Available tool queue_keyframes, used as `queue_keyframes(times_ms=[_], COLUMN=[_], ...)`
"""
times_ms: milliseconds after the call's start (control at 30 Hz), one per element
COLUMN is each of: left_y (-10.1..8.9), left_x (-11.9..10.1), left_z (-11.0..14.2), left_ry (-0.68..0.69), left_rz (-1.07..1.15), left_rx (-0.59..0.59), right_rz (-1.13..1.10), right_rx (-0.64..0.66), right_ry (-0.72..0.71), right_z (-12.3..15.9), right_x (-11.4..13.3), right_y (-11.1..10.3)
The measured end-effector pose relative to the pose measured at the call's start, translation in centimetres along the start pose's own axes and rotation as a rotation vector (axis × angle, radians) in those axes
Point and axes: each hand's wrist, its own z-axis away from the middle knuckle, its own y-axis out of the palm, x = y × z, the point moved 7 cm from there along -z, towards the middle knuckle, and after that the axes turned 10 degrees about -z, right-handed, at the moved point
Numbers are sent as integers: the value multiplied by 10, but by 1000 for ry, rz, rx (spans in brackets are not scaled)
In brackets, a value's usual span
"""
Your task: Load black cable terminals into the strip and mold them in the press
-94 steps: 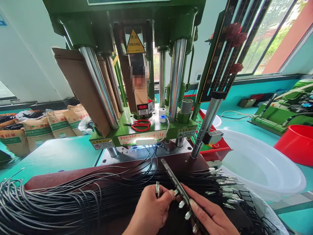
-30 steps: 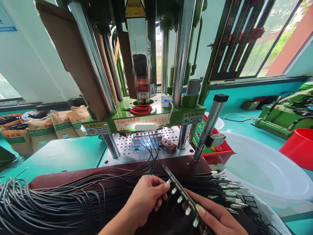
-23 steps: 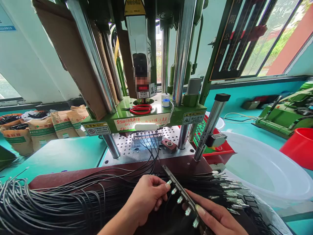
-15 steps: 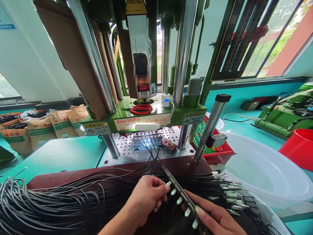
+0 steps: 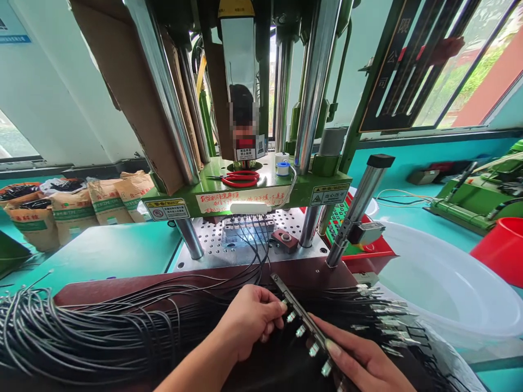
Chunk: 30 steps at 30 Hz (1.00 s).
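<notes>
A narrow dark metal bar [image 5: 299, 307] slants through the lower centre of the frame, its far end towards the middle, the letter B on it. My right hand [image 5: 359, 354] clamps its near part, thumb on top and fingers beneath. My left hand [image 5: 255, 316] pinches, thumb against forefinger, a small metal connector [image 5: 284, 305] at the bar's far end; my fingertips mostly hide it, so I cannot tell whether it is fully seated. More silvery connectors [image 5: 313, 349] stick out in a row along the near-left edge.

If my pinch slips or I push at an angle, I judge this connector could sit crooked or drop among the black cables [image 5: 102, 321] massed below. Should the bar twist in my right hand, those already in the row could work loose; a snagged cable might also tug one out.

Beyond, a green press [image 5: 253, 190] fills the upper centre, red-handled pliers [image 5: 241, 178] lying on its ledge. To its right is a red tray [image 5: 382, 247] with a green perforated-looking piece in it. At right, a wide white tub [image 5: 482, 310] may hold clear water, though I cannot be sure. At the right edge stands a red bucket [image 5: 498, 250], contents unseen. At left, brown paper sacks [image 5: 71, 218] stand in a row; the nearest gapes, showing black material.
</notes>
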Motion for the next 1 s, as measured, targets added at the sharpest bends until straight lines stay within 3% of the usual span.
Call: queue_keyframes(times_ms=[167,267,333,400,467,533,600,700,833,1000], left_y=[2,-14,-30,-51,-79,-96,-97,-82,-55,-52], left_x=[-2,-38,-70,-90,-95,-71,-56,-39,-24,-9], left_z=[7,42,66,70,49,3,-41,-88,-111,-119], left_ry=[1,187,310,337,319,71,-43,-113,-122,-87], left_rz=[-78,-476,-739,-753,-478,69,189,333,507,635], left_rx=[26,-194,-376,-441,-468,-317,-203,-68,65,127], right_rz=[-42,-46,50,211,394,540,624,672,730,875], right_rx=[102,131,37,-63,-99,-66,-70,-64,7,59], right_ry=[22,10,63,105,34,-96,-159,-200,-196,-223], right_z=[-2,-7,-12,-20,-30,-41,-50,-58,-58,-73], right_x=[5,13,16,21,35,50,59,62,57,60], right_y=[5,4,-8,-24,-35,-36,-36,-30,-23,-16])
